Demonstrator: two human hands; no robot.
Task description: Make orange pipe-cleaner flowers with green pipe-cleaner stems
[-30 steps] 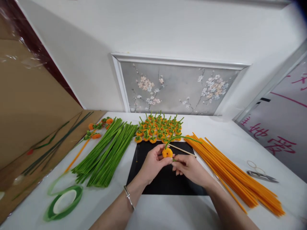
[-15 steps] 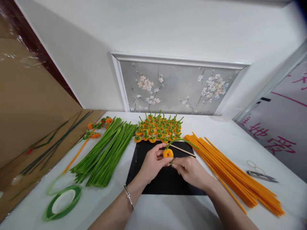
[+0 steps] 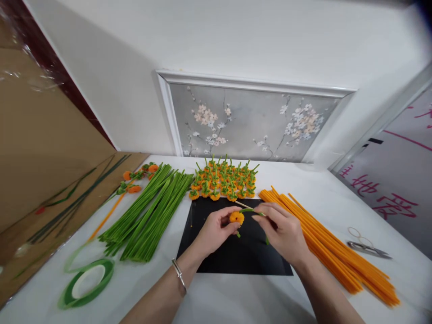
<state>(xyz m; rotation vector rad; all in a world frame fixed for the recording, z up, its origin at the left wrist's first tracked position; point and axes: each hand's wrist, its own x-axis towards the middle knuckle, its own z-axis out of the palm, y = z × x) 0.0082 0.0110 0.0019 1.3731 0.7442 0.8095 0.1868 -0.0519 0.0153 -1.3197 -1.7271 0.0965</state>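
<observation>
My left hand [image 3: 216,228] pinches an orange pipe-cleaner flower [image 3: 236,218] between thumb and fingers, over a black mat [image 3: 222,261]. A green pipe cleaner [image 3: 246,210] runs from behind the flower to the right, and a short green end sticks out below it. My right hand [image 3: 281,229] is closed on the long part of that green stem, whose tip hangs down under the fingers. A thin wooden stick [image 3: 243,204] lies on the mat behind my hands, partly covered by my right hand.
Rows of finished orange flowers [image 3: 222,180] stand behind the mat. Green pipe cleaners [image 3: 148,216] lie left, orange ones [image 3: 330,243] right. Green tape roll [image 3: 88,283] sits front left. Snips [image 3: 368,249] lie far right. Loose flowers [image 3: 134,189] rest near the cardboard [image 3: 77,202].
My right hand has left the short end below the flower and moved up and right onto the long green stem, which now bends downward. My left hand keeps its hold on the flower.
</observation>
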